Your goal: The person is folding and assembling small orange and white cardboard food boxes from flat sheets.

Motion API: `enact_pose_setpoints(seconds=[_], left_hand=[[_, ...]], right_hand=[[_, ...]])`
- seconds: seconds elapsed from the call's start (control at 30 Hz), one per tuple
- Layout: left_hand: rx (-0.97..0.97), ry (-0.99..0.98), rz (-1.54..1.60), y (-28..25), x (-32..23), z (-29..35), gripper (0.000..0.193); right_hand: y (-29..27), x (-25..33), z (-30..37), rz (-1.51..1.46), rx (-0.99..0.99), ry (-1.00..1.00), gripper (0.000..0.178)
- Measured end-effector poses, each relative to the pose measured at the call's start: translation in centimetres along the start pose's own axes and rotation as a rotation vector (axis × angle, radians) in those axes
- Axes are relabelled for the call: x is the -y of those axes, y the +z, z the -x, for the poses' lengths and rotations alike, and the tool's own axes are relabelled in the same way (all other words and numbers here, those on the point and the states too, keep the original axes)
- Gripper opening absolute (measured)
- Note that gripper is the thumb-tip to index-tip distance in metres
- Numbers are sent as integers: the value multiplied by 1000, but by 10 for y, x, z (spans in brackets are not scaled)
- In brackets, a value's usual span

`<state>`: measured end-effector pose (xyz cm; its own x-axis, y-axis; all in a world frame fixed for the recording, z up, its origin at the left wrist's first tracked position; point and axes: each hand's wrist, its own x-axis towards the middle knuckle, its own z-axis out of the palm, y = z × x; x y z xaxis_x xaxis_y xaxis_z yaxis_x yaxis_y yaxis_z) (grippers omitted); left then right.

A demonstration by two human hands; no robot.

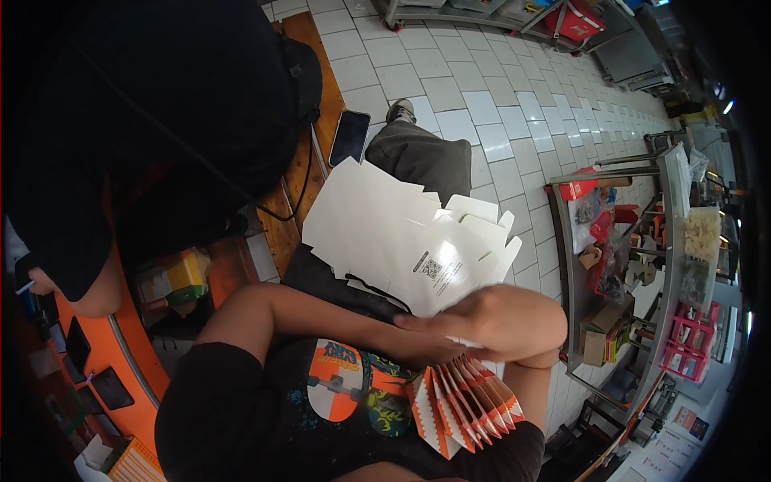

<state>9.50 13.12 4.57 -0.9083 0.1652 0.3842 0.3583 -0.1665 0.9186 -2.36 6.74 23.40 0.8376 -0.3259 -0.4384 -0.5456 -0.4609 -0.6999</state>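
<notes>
My left forearm reaches across my body, and my left hand [426, 344] lies at the top of a bundle of orange-and-white folded paper cartons [466, 406]. Its fingers are hidden, so I cannot tell whether it grips them. The bundle fans out in zigzag-edged layers against my dark shirt. Above and partly over the left hand is my right hand [486, 315], blurred, with one digit pointing left; its grip does not show. Just beyond the hands, a pile of flat white cardboard box blanks [377, 221] rests on my lap, with a dark cord [377, 291] across its near edge.
A phone [350, 138] lies on the wooden bench [309, 48] at far left. Beside me on the left, another person in dark clothes [177, 104] sits close. A metal shelf rack [562, 241] with packages stands at right on the tiled floor [450, 72].
</notes>
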Motion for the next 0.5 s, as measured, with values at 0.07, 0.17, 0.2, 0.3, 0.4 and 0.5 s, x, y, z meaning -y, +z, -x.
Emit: enact_pose_setpoints(seconds=[0.07,0.17,0.2,0.3,0.4,0.5], left_hand=[[-63,-119,552,12,14,9,42],[167,-191,-443,-22,-9,21,26],[149,-124,-686,-33,-10,25,33],[-333,53,-755,-76,-48,47,37],[-1079,-278,-1234,-119,-39,96,55],[-1410,-909,-1368,-135,-36,131,74]], right_hand=[[-3,3,1,-94,-394,61,60],[11,-31,-5,-338,-943,68,54],[19,-39,-11,-360,-1071,336,56],[71,-70,-14,-39,-1048,808,61],[83,-74,-24,184,-820,1085,67],[89,-74,-31,42,-808,1196,71]])
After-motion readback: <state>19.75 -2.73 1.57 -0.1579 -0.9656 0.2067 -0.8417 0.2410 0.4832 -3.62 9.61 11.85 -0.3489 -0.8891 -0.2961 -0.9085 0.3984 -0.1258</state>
